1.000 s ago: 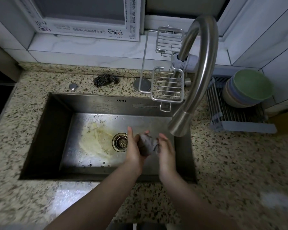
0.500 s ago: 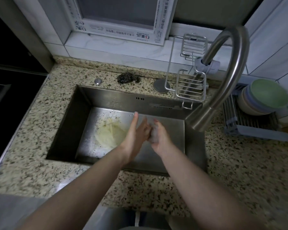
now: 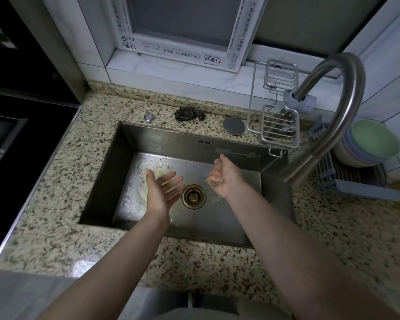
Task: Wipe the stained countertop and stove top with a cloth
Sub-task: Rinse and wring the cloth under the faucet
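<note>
Left hand (image 3: 162, 190): over the sink (image 3: 125, 158), palm up, fingers straight and spread, holding nothing.

Right hand (image 3: 222, 176): over the sink to the right of the drain (image 3: 193, 196), palm turned inward, fingers loosely curled. Whether anything is held inside cannot be told; a small blurred pale shape shows at the fingers. The two hands are apart.

Cloth: not to be made out with certainty; its place cannot be told.

Sink: steel basin set into the speckled stone surface (image 3: 56, 192). Yellowish stain (image 3: 153, 174) on the basin floor, left of the drain, partly behind the left hand.

Tap (image 3: 342, 107): curved steel neck rising from the right, spout end above the basin's right edge.

Wire rack (image 3: 278, 125): clipped by the tap, two baskets, one above the other.

Scouring pad (image 3: 188, 114): dark metal tangle on the surface behind the sink, between a small round cap (image 3: 149, 117) and a flat round disc (image 3: 233, 125).

Bowls (image 3: 370, 144): stacked, top one green, standing on a slatted drainer (image 3: 356, 181) at right.

Stove top (image 3: 5, 135): dark, at the left edge, adjoining the surface.
</note>
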`<state>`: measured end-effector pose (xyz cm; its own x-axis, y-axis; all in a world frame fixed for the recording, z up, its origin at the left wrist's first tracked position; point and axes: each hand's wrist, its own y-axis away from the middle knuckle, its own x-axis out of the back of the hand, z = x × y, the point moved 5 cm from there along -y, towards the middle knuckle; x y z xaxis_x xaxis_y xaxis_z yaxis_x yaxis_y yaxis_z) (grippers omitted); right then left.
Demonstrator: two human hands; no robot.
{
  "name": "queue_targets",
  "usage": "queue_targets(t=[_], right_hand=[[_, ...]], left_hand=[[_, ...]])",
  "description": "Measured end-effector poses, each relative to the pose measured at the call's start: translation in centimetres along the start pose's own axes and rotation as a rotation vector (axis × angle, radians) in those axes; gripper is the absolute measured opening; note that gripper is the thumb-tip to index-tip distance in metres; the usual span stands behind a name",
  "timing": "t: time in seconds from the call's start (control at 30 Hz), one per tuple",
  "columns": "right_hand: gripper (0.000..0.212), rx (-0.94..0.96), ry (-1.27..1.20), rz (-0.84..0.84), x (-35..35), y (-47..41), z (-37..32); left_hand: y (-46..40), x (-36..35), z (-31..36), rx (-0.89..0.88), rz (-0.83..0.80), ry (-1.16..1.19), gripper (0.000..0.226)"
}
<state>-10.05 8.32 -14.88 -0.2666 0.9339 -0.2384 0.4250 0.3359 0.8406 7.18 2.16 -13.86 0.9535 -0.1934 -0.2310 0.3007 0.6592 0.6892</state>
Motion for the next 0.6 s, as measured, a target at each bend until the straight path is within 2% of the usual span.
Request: queue_targets(t=[0.13, 0.27, 0.33, 0.4, 0.47, 0.6], right_hand=[[0.037, 0.021, -0.058, -0.009, -0.8, 0.5, 0.0], [0.022, 0.064, -0.068, -0.027, -0.9, 0.6, 0.0], [0.021, 0.082, -0.136, -0.088, -1.1, 0.9, -0.1], [0.028, 0.096, -0.25, -0.178, -1.3, 1.5, -0.4], [0.038, 0.105, -0.242, -0.252, -1.3, 1.8, -0.4], [0.016, 0.114, -0.141, -0.286, -1.0, 2.1, 0.0]], left_hand=[[-0.2, 0.2, 0.1, 0.019, -0.009, -0.025, 0.074], [-0.3, 0.3, 0.7, 0.015, -0.028, -0.045, 0.073], [-0.3, 0.3, 1.1, 0.007, -0.035, -0.058, 0.072], [-0.3, 0.4, 1.4, 0.004, -0.032, -0.063, 0.071], [-0.1, 0.4, 1.5, 0.002, -0.024, -0.062, 0.071], [0.4, 0.1, 1.2, 0.004, -0.029, -0.063, 0.072]])
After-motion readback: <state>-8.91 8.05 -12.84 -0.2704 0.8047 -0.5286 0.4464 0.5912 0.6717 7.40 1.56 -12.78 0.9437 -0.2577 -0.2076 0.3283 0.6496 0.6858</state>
